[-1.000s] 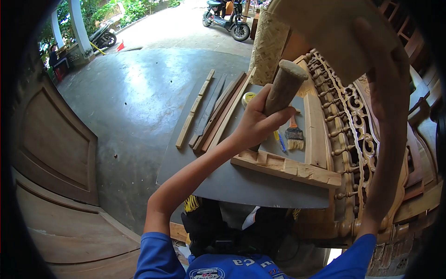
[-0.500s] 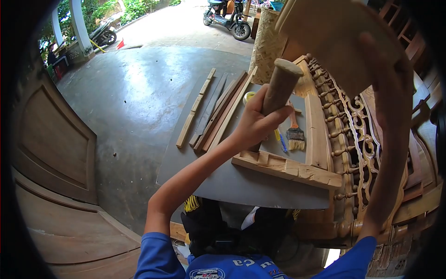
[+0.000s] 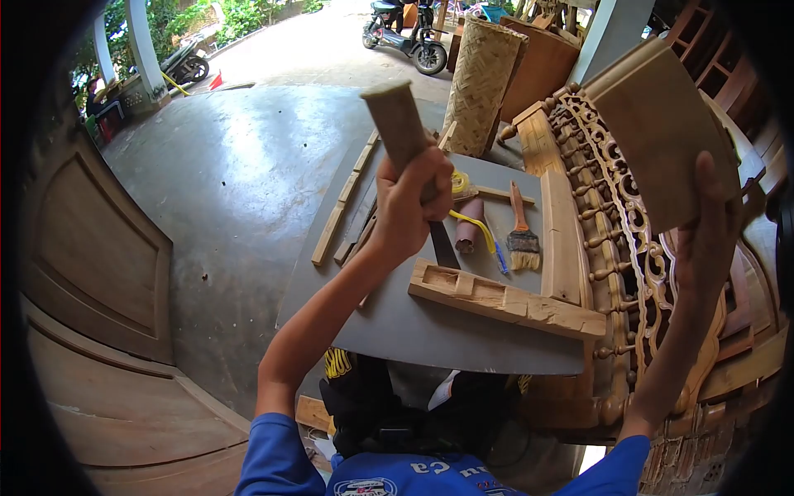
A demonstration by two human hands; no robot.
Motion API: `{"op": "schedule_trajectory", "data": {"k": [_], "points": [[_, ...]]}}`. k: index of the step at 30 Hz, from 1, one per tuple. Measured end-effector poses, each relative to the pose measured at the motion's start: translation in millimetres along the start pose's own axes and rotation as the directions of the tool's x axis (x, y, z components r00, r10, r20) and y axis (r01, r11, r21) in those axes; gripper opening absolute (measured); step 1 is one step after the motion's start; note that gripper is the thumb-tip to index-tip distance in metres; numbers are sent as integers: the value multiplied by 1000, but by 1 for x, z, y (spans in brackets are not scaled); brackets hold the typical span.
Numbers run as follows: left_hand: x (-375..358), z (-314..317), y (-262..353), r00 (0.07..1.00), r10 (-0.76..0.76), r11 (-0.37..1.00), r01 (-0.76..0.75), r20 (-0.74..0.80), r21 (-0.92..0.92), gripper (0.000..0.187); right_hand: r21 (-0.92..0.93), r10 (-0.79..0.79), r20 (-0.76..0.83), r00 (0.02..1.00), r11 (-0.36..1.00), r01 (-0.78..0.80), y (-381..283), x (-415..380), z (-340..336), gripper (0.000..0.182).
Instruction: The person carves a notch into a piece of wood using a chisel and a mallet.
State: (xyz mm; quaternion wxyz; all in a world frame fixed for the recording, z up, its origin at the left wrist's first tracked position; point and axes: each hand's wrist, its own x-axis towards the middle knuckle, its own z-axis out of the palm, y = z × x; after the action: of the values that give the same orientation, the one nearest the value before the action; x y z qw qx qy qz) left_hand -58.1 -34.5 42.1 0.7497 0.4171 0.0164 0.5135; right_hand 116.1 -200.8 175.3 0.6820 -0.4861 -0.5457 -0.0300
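My left hand [image 3: 411, 201] grips a chisel by its round wooden handle [image 3: 394, 124], with the dark blade [image 3: 443, 246] pointing down at a notched wooden rail [image 3: 504, 302] on the grey board [image 3: 397, 322]. Up at the right, my right hand [image 3: 710, 236] holds a flat wooden block [image 3: 662, 132] raised in the air, above a carved wooden headboard [image 3: 628, 223].
A paintbrush [image 3: 521, 236], a yellow-handled tool [image 3: 475, 227] and a tape roll [image 3: 460, 183] lie on the board behind the rail. Long wood strips [image 3: 351, 198] lie along its left edge. A woven bamboo cylinder [image 3: 484, 83] stands behind. Wooden door panels [image 3: 99, 273] lie left. A scooter [image 3: 405, 33] is parked far off.
My left hand has tilted the chisel handle from leaning right to leaning left. My right hand has lowered the wooden block down and to the right, uncovering the items behind.
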Motion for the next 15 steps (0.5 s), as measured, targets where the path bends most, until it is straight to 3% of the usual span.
{"op": "schedule_trajectory", "data": {"k": [5, 15], "points": [[-2, 6, 2, 996, -2, 996, -6, 88, 91, 18, 17, 72, -113, 991, 997, -71, 2, -6, -21, 49], [-4, 11, -10, 989, -18, 957, -25, 144, 289, 18, -48, 12, 11, 1000, 999, -12, -4, -14, -9, 50]]}}
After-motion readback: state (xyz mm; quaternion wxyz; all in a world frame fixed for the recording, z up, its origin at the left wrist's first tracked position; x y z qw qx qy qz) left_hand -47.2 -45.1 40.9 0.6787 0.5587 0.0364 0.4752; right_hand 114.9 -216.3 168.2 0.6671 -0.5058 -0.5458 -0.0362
